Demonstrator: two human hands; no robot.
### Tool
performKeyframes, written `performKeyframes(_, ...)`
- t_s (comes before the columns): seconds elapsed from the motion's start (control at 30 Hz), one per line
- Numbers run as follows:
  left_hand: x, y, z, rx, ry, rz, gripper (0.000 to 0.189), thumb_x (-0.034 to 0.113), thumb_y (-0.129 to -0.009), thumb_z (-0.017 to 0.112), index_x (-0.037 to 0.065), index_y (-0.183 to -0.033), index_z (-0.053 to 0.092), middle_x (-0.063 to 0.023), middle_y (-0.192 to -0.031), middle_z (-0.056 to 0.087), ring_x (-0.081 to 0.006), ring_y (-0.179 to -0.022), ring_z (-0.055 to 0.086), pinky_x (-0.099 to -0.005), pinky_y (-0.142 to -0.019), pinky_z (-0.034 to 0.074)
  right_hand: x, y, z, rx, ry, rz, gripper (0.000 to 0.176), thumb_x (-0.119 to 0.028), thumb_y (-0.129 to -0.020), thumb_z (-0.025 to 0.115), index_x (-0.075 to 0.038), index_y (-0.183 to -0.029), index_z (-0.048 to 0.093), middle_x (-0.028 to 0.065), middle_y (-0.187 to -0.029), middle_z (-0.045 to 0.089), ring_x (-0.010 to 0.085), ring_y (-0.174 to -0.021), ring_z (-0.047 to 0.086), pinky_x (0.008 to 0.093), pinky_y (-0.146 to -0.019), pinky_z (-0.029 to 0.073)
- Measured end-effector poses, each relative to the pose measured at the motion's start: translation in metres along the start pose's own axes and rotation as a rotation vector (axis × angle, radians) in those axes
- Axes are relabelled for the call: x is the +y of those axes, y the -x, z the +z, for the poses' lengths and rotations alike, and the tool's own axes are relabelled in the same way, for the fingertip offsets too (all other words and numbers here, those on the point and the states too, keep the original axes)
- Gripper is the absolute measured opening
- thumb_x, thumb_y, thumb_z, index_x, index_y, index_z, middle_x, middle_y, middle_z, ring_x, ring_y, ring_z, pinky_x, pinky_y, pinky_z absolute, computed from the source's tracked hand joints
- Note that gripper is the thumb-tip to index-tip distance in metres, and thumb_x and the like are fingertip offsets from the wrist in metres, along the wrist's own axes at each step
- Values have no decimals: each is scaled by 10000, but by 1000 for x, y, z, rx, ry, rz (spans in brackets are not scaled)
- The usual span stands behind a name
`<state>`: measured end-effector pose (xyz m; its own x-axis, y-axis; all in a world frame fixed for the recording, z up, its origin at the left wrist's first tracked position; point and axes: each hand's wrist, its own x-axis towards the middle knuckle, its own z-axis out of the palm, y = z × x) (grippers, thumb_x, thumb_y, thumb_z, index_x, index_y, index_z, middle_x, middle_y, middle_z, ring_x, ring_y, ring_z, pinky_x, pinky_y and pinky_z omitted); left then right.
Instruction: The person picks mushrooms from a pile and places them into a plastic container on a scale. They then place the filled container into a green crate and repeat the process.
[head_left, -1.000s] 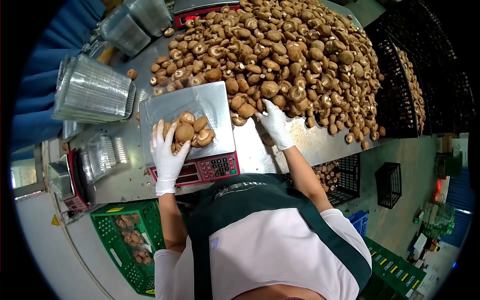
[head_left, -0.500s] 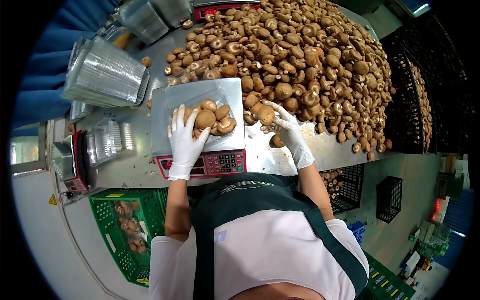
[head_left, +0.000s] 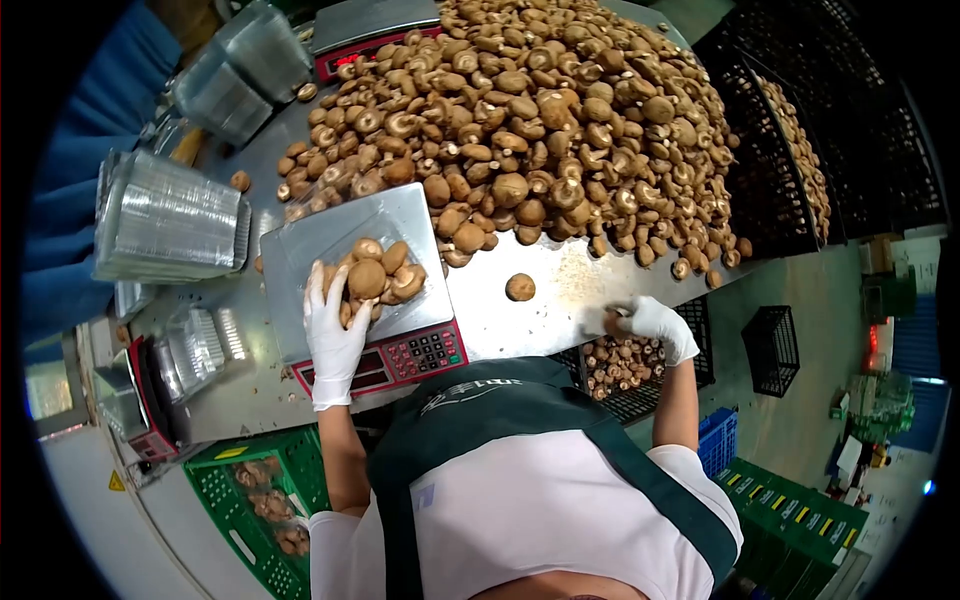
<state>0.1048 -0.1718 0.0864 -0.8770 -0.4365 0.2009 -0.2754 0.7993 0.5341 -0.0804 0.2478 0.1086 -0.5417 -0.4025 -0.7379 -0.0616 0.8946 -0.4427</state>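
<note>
Mushrooms (head_left: 368, 278), brown and grouped in a clear tray (head_left: 402, 230), lie on the plate of a red-fronted scale (head_left: 300, 255), left of the frame's centre. The gloved left hand (head_left: 335, 340) rests against their left side, its thumb set apart from the extended fingers. The gloved right hand (head_left: 652, 322), right of centre, is above the near edge of the steel bench (head_left: 490, 325); its fingers are bent about a brown mushroom (head_left: 612, 320), partly hidden. Between the two hands, a single mushroom (head_left: 520, 287) lies on the bench, well apart from either. Below the right hand, a black crate (head_left: 702, 340) contains smaller mushrooms. A large pile of mushrooms (head_left: 540, 130) covers the bench at upper centre, its lower left margin just beside the scale. A second scale (head_left: 370, 50) stands at upper left, near stacks of clear trays (head_left: 175, 215). Black crates (head_left: 785, 160), one filled with mushrooms, occupy the upper right. At lower left, a green crate (head_left: 215, 490) holds packed mushrooms; at lower right is a blue crate (head_left: 717, 440).
</note>
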Motion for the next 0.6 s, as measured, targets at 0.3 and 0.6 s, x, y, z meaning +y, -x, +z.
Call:
performKeyframes(0.3, 1, -1, -2, -30, 28, -23, 557, 160, -759, 680, 82, -1282, 506, -179, -1429, 335, -354, -1293, 343, -415, -1073, 291, -7, -43, 2, 709, 175, 48, 367, -364, -831, 591, -129, -1110, 636, 142, -933, 673, 302, -873, 645, 388, -771, 511)
performKeyframes(0.6, 1, 11, -6, 120, 59, -36, 551, 120, -775, 669, 67, -1293, 488, -166, -1402, 376, -335, -1311, 331, -407, -1089, 268, -75, -138, -9, 1137, 541, -421, 613, -177, -652, 753, -102, -1204, 497, 98, -1265, 495, 308, -1039, 516, 399, -815, 471)
